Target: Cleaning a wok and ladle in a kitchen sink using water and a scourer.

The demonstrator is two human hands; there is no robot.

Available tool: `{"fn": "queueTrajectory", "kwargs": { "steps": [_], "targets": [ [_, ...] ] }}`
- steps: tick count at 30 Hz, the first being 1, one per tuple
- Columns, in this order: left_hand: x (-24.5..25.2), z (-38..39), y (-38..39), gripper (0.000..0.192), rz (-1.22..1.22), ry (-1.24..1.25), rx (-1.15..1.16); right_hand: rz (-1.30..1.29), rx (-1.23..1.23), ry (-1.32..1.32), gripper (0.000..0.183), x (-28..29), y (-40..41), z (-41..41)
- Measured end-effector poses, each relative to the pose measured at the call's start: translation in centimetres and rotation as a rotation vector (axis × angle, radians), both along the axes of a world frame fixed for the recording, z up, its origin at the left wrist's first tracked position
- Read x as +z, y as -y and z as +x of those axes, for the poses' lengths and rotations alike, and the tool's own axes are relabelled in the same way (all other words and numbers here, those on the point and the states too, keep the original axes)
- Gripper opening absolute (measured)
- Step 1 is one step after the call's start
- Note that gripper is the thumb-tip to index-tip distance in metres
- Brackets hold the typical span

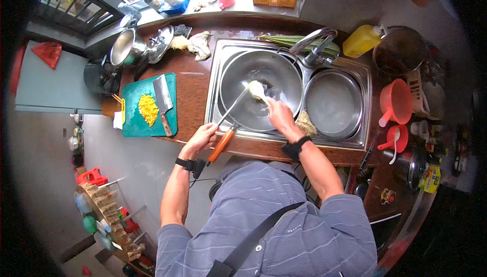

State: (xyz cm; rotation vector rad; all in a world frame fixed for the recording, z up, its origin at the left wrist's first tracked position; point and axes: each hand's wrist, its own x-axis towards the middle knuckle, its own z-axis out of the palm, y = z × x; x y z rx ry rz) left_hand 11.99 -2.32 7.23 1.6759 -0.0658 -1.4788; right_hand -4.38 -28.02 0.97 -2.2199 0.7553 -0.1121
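Observation:
A wide steel wok (284, 75) rests over the left basin of the double sink, some water in its bottom. Its wooden handle (222, 144) points toward me over the counter edge. My left hand (201, 139) grips a long thin metal utensil (232, 109), head end over the wok. In my right hand (282, 117) is a pale-handled scrubbing brush or similar scrubber (257, 89), its whitish head against the far end of the utensil. The head of the utensil is mostly hidden by the scrubber.
Right basin holds a round metal pan (334, 102); a tan scrubbing pad (305, 123) lies beside it. The faucet (314, 49) arches behind. Left, a green cutting board (133, 87) carries chopped yellow food (148, 109) and a cleaver (163, 94). Red dippers (395, 102) stand right.

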Motion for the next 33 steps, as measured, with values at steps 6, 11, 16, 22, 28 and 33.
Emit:
{"fn": "queueTrajectory", "kwargs": {
  "steps": [6, 11, 16, 22, 28, 33],
  "targets": [
    [-0.8, -0.7, 2.4, 0.029, 0.001, 0.036, -0.014, -0.268, 0.254, 0.048, 0.046, 1.2, -4.1, -0.5],
    [-1.3, -0.8, 1.8, 0.029, 0.038, -0.012, -0.034, -0.397, 0.109, -0.077, 0.046, -1.2, 0.3, 1.2],
    [-3.8, 0.3, 0.7, 0.032, 0.055, 0.18, -0.191, -0.402, 0.188, -0.092, 0.038, 0.2, -1.7, 0.5],
    [-5.4, 1.6, -1.8, 0.042, 0.074, 0.719, -0.449, -0.405, 0.037, -0.125, 0.026, -4.0, 3.5, 1.9],
    [-3.2, 1.7, -2.0, 0.044, 0.281, 0.818, -0.52, 0.081, -0.227, -0.278, 0.033, -6.5, 4.7, 1.3],
    [-3.4, 1.5, -2.6, 0.044, 0.368, 0.963, -0.593, 0.089, -0.158, -0.056, 0.027, -0.5, 2.1, 1.9]
  ]
}}
